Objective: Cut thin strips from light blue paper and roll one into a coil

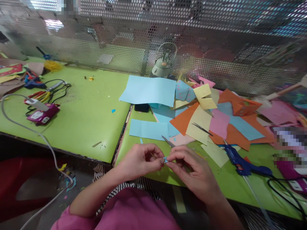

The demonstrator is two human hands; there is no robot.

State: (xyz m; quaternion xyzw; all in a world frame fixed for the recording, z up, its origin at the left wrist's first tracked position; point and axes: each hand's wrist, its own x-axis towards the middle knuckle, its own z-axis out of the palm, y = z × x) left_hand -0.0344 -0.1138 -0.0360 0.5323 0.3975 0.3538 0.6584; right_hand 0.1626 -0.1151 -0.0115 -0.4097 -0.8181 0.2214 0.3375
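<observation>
A tiny light-blue paper piece (165, 159) is pinched between the fingertips of both hands, close to the table's front edge. My left hand (146, 160) holds it from the left with thumb and index finger. From the right, my right hand (189, 167) grips it the same way. Pointed metal blades (168, 141) stick out just behind my right hand, their other end hidden. A folded light-blue strip (148, 128) lies behind my left hand, with a larger blue sheet (151, 90) farther back.
Tweezers (202, 129) rest on piled coloured paper (220, 121) at the right. A blue glue gun (244, 163) with a cord lies right of my right hand. Behind stand a bottle (162, 65) and perforated metal screen (120, 48). A purple power strip (43, 114) sits left.
</observation>
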